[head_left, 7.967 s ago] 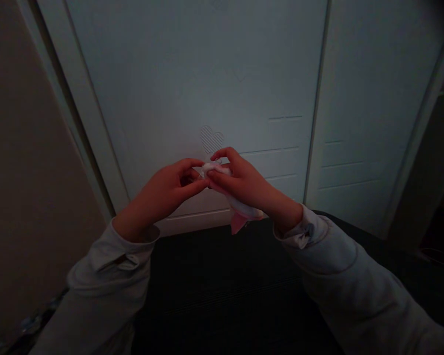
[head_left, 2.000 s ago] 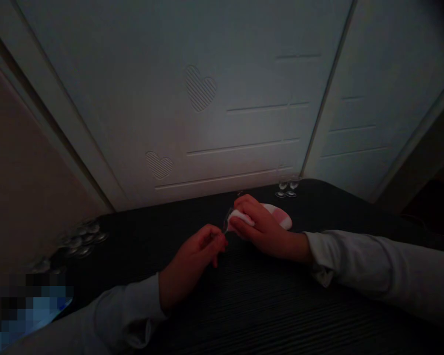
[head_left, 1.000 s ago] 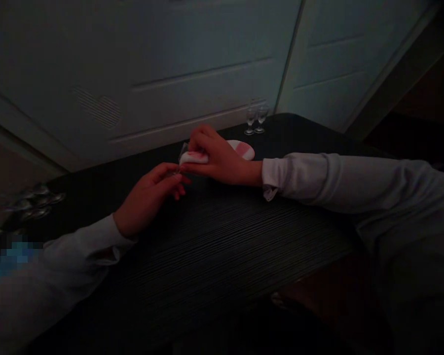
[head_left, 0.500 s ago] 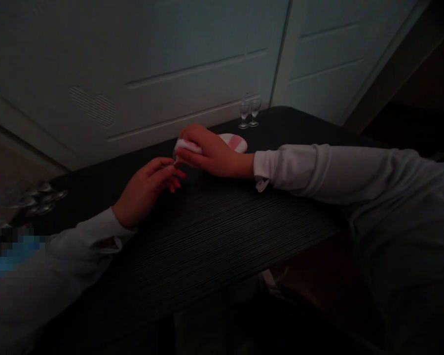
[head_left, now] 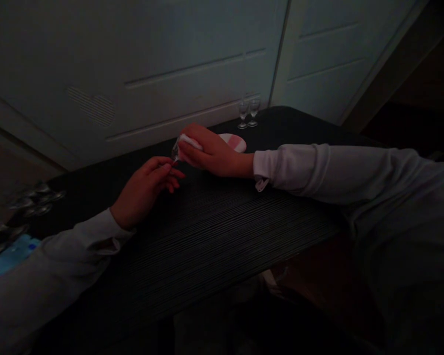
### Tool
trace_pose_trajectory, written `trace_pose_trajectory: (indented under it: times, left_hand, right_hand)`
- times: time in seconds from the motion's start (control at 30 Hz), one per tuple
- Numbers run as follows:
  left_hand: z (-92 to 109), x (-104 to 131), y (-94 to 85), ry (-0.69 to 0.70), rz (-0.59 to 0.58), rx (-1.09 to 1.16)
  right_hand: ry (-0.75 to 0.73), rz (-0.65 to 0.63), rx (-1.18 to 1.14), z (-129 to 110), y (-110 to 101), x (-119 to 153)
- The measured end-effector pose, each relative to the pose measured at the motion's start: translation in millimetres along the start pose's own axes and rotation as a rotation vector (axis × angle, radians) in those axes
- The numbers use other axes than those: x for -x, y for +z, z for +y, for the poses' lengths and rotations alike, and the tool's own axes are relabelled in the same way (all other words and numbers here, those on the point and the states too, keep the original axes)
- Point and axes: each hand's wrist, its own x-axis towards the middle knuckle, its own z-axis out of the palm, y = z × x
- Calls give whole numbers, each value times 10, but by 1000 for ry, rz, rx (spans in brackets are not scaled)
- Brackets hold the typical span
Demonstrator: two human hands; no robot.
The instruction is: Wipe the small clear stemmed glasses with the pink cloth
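Note:
Over the dark table (head_left: 214,222), my right hand (head_left: 210,150) is closed on a white and pink cloth (head_left: 191,142) pressed against a small clear glass (head_left: 175,150). My left hand (head_left: 144,190) pinches the lower end of that glass between thumb and forefinger, its other fingers loosely curled. The glass is tilted and partly covered by the cloth. Just behind my right wrist lies a round white and pink item (head_left: 235,142). Two small stemmed glasses (head_left: 253,112) stand upright near the table's back edge.
At the left end of the table is a group of several glasses (head_left: 37,199), dim and partly blurred. A blue item (head_left: 13,256) shows beside my left sleeve. Pale panelled doors (head_left: 192,54) rise directly behind the table.
The cloth and my right fingers have shifted slightly on the glass, so more of the glass shows. My left hand has stayed nearly in place.

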Motion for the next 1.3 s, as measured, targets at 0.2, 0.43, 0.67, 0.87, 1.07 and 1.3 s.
trace_pose_trajectory:
  times: [0.2, 0.43, 0.67, 0.87, 1.07, 1.3]
  left_hand:
    - [-4, 5, 6, 7, 1, 14]
    - [-30, 9, -13, 62, -25, -149]
    - [-31, 26, -22, 153, -61, -264]
    - [17, 50, 1, 162, 11, -373]
    - [0, 58, -22, 166, 51, -310]
    - [24, 104, -64, 99, 1, -312]
  right_hand:
    - [31, 10, -28, 32, 38, 16]
    - [31, 6, -49, 42, 50, 27]
    - [6, 44, -62, 41, 60, 27]
    - [27, 37, -65, 41, 69, 36]
    - [62, 72, -138, 26, 55, 29]
    - [120, 108, -272, -33, 58, 26]
